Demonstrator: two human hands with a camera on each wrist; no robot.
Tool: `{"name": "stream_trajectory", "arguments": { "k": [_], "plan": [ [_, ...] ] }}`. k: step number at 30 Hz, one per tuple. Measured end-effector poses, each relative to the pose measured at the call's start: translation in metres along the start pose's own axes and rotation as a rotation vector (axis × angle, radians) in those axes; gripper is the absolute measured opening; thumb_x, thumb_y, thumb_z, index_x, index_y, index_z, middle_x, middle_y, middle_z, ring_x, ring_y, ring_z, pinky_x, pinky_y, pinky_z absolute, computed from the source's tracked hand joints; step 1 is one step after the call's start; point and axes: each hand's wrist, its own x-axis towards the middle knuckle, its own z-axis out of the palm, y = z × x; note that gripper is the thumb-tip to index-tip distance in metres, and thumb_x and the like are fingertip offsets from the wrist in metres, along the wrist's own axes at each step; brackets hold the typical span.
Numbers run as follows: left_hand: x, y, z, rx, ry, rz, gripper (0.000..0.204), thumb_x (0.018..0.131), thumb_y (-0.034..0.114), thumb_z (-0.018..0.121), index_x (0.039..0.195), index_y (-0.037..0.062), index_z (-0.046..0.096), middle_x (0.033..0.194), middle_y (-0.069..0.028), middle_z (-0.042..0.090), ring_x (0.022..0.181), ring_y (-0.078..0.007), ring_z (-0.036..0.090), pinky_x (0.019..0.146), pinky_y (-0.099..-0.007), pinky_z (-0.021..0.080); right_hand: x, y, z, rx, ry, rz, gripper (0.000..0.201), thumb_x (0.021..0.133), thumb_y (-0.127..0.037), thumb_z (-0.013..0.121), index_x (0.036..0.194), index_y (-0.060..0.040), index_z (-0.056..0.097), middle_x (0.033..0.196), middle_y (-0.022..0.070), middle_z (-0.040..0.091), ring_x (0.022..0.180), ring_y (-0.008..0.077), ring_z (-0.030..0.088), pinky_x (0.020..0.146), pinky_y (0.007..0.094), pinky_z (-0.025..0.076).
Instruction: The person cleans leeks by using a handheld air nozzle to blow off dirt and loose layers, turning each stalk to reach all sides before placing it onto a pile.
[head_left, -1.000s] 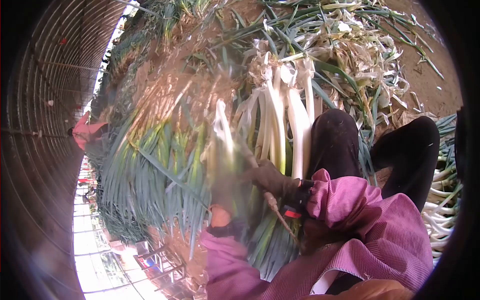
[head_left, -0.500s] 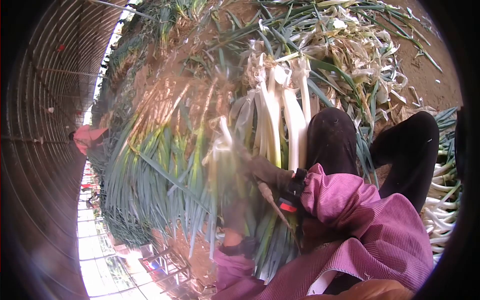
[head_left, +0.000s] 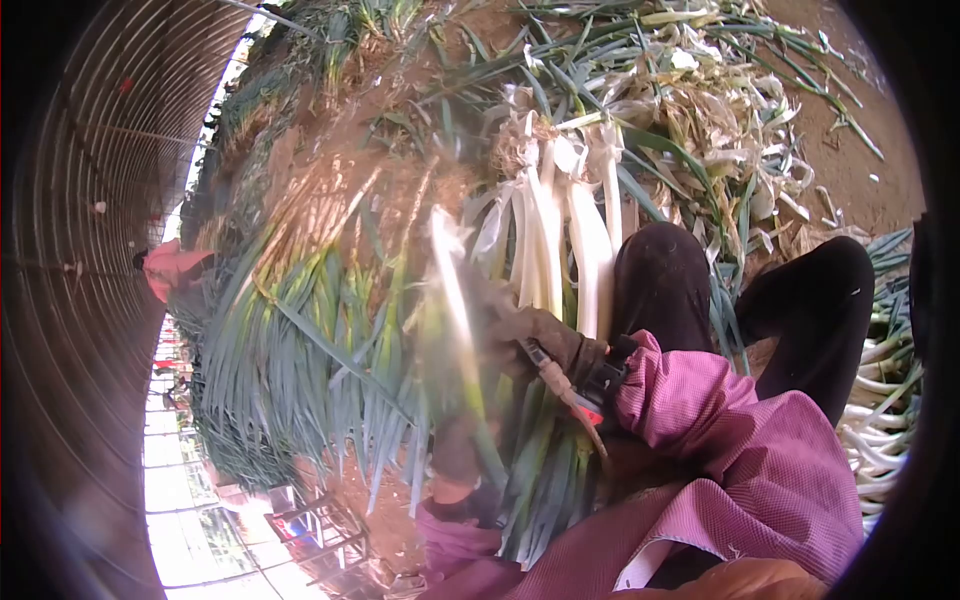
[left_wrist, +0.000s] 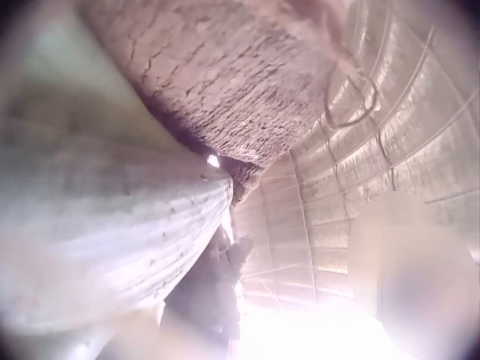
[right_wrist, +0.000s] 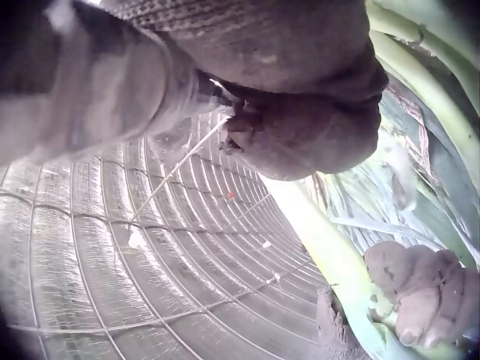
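Long white-and-green leek (head_left: 457,305), green part inside the curled fingers of the brown-gloved left hand (head_left: 457,452), white end extending clear of them, brown-gloved right hand (head_left: 557,340) near the stalk, fingers wrapped round a slim hose-tailed tool (head_left: 549,374), thick white-stemmed leeks (head_left: 592,250) beyond.

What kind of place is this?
It looks like a big greenhouse, or something like one. There's a long, curved, ribbed cover over the place, bare dirt for a floor, and piles of long green onions, or maybe leeks, lying on it.
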Motion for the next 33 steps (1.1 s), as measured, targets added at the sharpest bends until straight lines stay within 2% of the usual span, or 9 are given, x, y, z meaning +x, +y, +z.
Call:
{"name": "stream_trajectory", "arguments": {
  "k": [4,7,11,12,21,25,29,32,33],
  "plan": [
    [0.005,0.004,0.022,0.345,-0.161,0.264,0.034,0.080,0.032,0.054,0.090,-0.0009,0.059,0.070,-0.0076,0.058,0.060,-0.0179,0.055,0.057,-0.0286,0.046,-0.039,-0.009,0.031,0.087,0.005,-0.195,0.019,0.081,-0.022,0.056,0.086,-0.0041,0.050,0.063,0.0012,0.042,0.046,0.0096,0.035,0.040,0.0236,0.026],
    [0.009,0.011,0.051,0.697,-0.215,0.530,0.025,0.081,0.022,0.052,0.090,0.0001,0.061,0.076,-0.0083,0.060,0.070,-0.0185,0.058,0.065,-0.0291,0.047,-0.074,-0.021,0.032,-0.233,0.110,-0.343,0.023,0.080,-0.019,0.055,0.095,-0.0035,0.048,0.065,0.0019,0.043,0.046,0.0097,0.035,0.040,0.0239,0.026],
    [0.036,-0.003,0.076,1.225,-0.294,1.063,0.018,0.078,0.008,0.050,0.090,0.0045,0.063,0.081,-0.0113,0.061,0.080,-0.0239,0.061,0.069,-0.0325,0.047,-0.105,-0.033,0.036,-0.316,0.619,-0.277,0.017,0.080,-0.019,0.056,0.084,-0.0035,0.053,0.065,0.0013,0.046,0.046,0.0093,0.041,0.041,0.0236,0.034],
    [0.053,-0.022,0.073,1.254,-0.372,0.772,0.022,0.080,0.017,0.052,0.098,0.0079,0.061,0.096,-0.0157,0.058,0.095,-0.0319,0.055,0.084,-0.0381,0.043,-0.110,-0.032,0.038,-0.249,0.608,-0.300,0.016,0.080,-0.020,0.056,0.082,-0.0040,0.053,0.064,0.0010,0.047,0.046,0.0092,0.042,0.041,0.0239,0.035],
    [0.000,-0.019,0.100,1.662,0.009,0.874,0.019,0.080,0.017,0.049,0.090,0.0078,0.061,0.085,-0.0126,0.059,0.080,-0.0291,0.060,0.069,-0.0393,0.048,-0.116,-0.012,0.044,-0.224,0.491,-0.402,0.017,0.081,-0.020,0.055,0.076,-0.0037,0.054,0.060,0.0003,0.047,0.048,0.0096,0.045,0.045,0.0239,0.038],
    [-0.004,-0.007,0.088,0.841,0.271,0.842,0.015,0.081,0.019,0.057,0.082,0.0045,0.061,0.062,-0.0109,0.053,0.058,-0.0177,0.051,0.053,-0.0332,0.041,-0.114,-0.012,0.047,-0.518,0.489,-0.466,0.024,0.083,-0.021,0.053,0.066,-0.0036,0.054,0.058,0.0009,0.050,0.046,0.0098,0.044,0.044,0.0251,0.034],
    [0.009,0.014,0.080,0.815,0.506,0.654,0.014,0.079,0.018,0.060,0.078,0.0040,0.060,0.060,-0.0108,0.054,0.053,-0.0159,0.047,0.049,-0.0347,0.037,-0.110,-0.012,0.045,-0.521,0.530,-0.420,0.024,0.083,-0.021,0.051,0.065,-0.0044,0.053,0.056,0.0000,0.048,0.044,0.0095,0.042,0.043,0.0245,0.033],
    [-0.005,0.034,0.094,1.511,0.303,1.200,0.013,0.078,0.020,0.060,0.082,0.0082,0.062,0.073,-0.0121,0.061,0.062,-0.0285,0.059,0.055,-0.0398,0.045,-0.110,-0.005,0.054,-0.296,0.577,-0.419,0.023,0.083,-0.020,0.051,0.065,-0.0065,0.051,0.054,-0.0014,0.044,0.043,0.0092,0.040,0.042,0.0236,0.032],
    [-0.004,0.027,0.098,1.504,0.169,1.038,0.014,0.078,0.022,0.060,0.083,0.0086,0.062,0.077,-0.0131,0.061,0.067,-0.0300,0.060,0.058,-0.0399,0.047,-0.108,-0.004,0.059,-0.202,0.591,-0.429,0.022,0.083,-0.020,0.050,0.064,-0.0073,0.050,0.053,-0.0019,0.042,0.043,0.0091,0.039,0.041,0.0233,0.032]
  ]
}}
